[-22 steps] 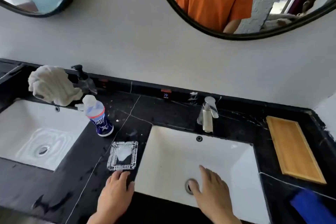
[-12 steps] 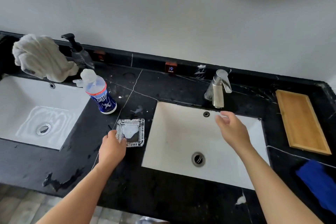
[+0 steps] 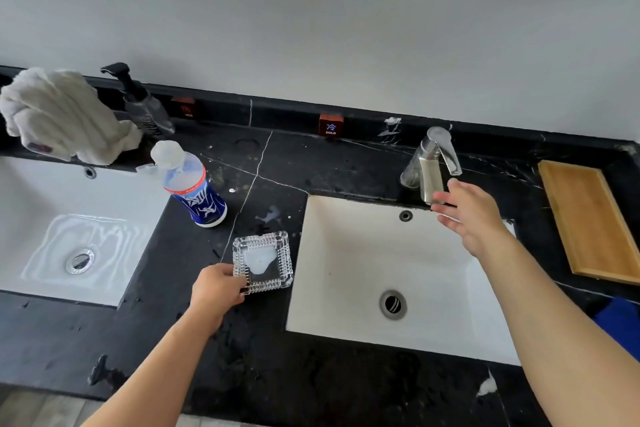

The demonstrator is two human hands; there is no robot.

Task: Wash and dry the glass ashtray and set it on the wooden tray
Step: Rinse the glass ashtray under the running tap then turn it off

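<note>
Fingers of the left hand (image 3: 216, 289) pinch the near-left corner of the glass ashtray (image 3: 263, 262), which sits flat on the black marble counter (image 3: 249, 357) with a pale milky smear in its well. Just right of that grip lies the white sink basin (image 3: 346, 270), its drain (image 3: 392, 304) toward the near side. Beyond the grip, a blue and white bottle (image 3: 194, 187) leans on the counter, and farther back to the left stand a dark pump dispenser (image 3: 145, 107) and a crumpled white towel (image 3: 62, 114) at the rim of a second basin (image 3: 41, 201).

Across the sink from the ashtray, the right hand (image 3: 467, 215) hangs spread and empty, fingertips just beside the spout of the chrome faucet (image 3: 431, 163); whether they touch it I cannot tell. Farther right of that hand, well apart from the ashtray, the wooden tray (image 3: 592, 218) lies bare on the counter, and a blue cloth (image 3: 620, 326) shows at the near-right edge.
</note>
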